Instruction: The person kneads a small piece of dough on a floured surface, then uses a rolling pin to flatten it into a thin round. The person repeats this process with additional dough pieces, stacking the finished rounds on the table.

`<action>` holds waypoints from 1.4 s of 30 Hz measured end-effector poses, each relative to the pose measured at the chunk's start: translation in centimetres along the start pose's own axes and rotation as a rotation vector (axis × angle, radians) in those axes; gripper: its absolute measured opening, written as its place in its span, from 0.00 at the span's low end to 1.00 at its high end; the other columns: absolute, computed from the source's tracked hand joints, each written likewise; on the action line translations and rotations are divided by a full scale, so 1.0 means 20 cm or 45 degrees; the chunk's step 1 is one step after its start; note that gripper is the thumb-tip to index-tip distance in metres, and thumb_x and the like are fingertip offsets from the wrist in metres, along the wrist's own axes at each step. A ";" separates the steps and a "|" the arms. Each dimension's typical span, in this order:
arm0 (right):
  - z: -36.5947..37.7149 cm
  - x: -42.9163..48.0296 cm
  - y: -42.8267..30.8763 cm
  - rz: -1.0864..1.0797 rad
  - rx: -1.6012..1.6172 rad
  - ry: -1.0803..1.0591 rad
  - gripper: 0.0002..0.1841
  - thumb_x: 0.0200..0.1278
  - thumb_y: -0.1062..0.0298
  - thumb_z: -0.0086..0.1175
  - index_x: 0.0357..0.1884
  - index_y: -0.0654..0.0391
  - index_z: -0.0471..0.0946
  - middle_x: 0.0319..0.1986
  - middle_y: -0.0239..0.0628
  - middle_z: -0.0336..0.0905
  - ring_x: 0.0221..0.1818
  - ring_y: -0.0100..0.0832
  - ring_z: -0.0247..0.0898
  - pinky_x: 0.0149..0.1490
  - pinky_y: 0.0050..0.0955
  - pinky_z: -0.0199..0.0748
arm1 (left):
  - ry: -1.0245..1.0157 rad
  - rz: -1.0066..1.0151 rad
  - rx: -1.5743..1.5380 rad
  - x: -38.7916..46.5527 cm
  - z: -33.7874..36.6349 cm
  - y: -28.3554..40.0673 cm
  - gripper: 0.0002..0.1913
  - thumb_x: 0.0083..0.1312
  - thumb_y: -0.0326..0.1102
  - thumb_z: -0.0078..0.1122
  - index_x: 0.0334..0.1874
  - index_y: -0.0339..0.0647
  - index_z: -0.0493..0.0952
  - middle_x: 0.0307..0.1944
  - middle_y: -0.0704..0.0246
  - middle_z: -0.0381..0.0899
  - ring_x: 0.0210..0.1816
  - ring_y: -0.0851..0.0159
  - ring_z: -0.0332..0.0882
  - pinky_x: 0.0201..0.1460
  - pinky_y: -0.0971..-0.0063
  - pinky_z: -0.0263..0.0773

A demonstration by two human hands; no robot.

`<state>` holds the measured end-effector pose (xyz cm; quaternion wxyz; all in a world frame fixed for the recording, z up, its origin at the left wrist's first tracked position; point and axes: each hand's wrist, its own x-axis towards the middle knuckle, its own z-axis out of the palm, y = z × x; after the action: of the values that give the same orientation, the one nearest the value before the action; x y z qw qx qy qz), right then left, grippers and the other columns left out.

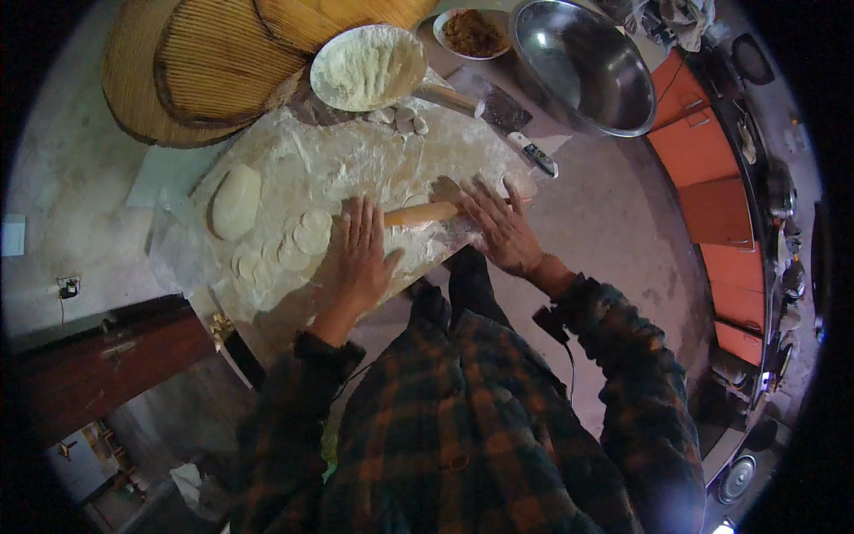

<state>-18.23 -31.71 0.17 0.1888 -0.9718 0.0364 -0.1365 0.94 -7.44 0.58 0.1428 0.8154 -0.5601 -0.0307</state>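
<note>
A wooden rolling pin [421, 214] lies across the floured board [293, 150], with a small dough round [417, 200] partly showing beside it. Flat on the pin's left end rests my left hand [360, 257], fingers extended. My right hand [497, 230] lies over the pin's right end, its fingers spread. Neither hand is closed around the pin. Left of my left hand are several thin dough wrappers [312, 231], some overlapping. A large smooth lump of dough [237, 201] sits farther left. Small dough pieces [404, 119] lie near the far edge.
A bowl of flour [368, 67], a cleaver [497, 103] and a dish of brown filling [475, 32] stand at the back. A large steel basin [587, 63] is at the back right, round slatted trays [220, 63] at the back left. A plastic bag [177, 243] hangs at the left edge.
</note>
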 end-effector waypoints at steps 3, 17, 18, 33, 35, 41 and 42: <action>0.01 0.06 0.05 0.086 -0.113 -0.118 0.41 0.66 0.59 0.63 0.80 0.53 0.60 0.81 0.44 0.55 0.84 0.47 0.45 0.84 0.61 0.31 | 0.133 -0.050 0.038 0.10 -0.05 0.02 0.41 0.77 0.48 0.54 0.81 0.24 0.52 0.83 0.42 0.45 0.85 0.42 0.39 0.85 0.45 0.38; -0.02 0.05 0.05 0.047 -0.114 -0.002 0.38 0.70 0.59 0.60 0.80 0.53 0.59 0.79 0.45 0.59 0.83 0.50 0.48 0.83 0.60 0.35 | 0.013 -0.076 -0.015 0.09 -0.04 0.03 0.43 0.76 0.48 0.56 0.81 0.25 0.50 0.84 0.45 0.45 0.85 0.43 0.40 0.86 0.46 0.36; -0.02 0.04 0.05 0.058 -0.070 -0.011 0.37 0.69 0.61 0.61 0.78 0.54 0.61 0.78 0.44 0.60 0.82 0.49 0.51 0.82 0.58 0.40 | -0.014 -0.047 0.015 0.07 -0.04 0.03 0.42 0.76 0.48 0.56 0.81 0.25 0.50 0.84 0.46 0.45 0.85 0.44 0.40 0.86 0.46 0.37; -0.06 -0.07 -0.05 -0.053 0.156 0.116 0.15 0.63 0.71 0.62 0.52 0.54 0.77 0.47 0.40 0.81 0.53 0.48 0.78 0.59 0.43 0.77 | 0.167 -0.265 -0.356 0.28 0.19 -0.01 0.10 0.63 0.34 0.71 0.40 0.38 0.80 0.41 0.57 0.79 0.43 0.47 0.81 0.45 0.56 0.77; -0.08 -0.10 -0.04 -0.035 0.163 0.085 0.15 0.63 0.71 0.63 0.51 0.54 0.77 0.47 0.39 0.81 0.51 0.48 0.78 0.57 0.43 0.78 | 0.148 -0.299 -0.425 0.26 0.19 -0.01 0.09 0.63 0.33 0.71 0.39 0.38 0.80 0.39 0.56 0.80 0.42 0.47 0.82 0.45 0.57 0.77; -0.14 -0.17 0.06 0.090 0.195 0.181 0.17 0.60 0.74 0.67 0.51 0.53 0.79 0.45 0.39 0.82 0.50 0.47 0.78 0.53 0.43 0.80 | 0.197 -0.761 -0.357 0.00 -0.23 -0.18 0.12 0.62 0.32 0.70 0.47 0.39 0.81 0.40 0.55 0.82 0.46 0.47 0.83 0.52 0.56 0.77; -0.14 -0.18 0.08 0.117 0.196 0.225 0.18 0.60 0.73 0.67 0.52 0.53 0.78 0.45 0.39 0.82 0.51 0.47 0.78 0.53 0.43 0.81 | 0.280 -0.650 -0.170 -0.02 -0.29 -0.22 0.15 0.63 0.32 0.69 0.51 0.38 0.80 0.45 0.54 0.82 0.50 0.47 0.81 0.56 0.56 0.76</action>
<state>-22.51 -33.76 1.24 0.2647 -0.9360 0.0869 -0.2153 5.95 -4.54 4.86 0.2437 0.9173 -0.3145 -0.0139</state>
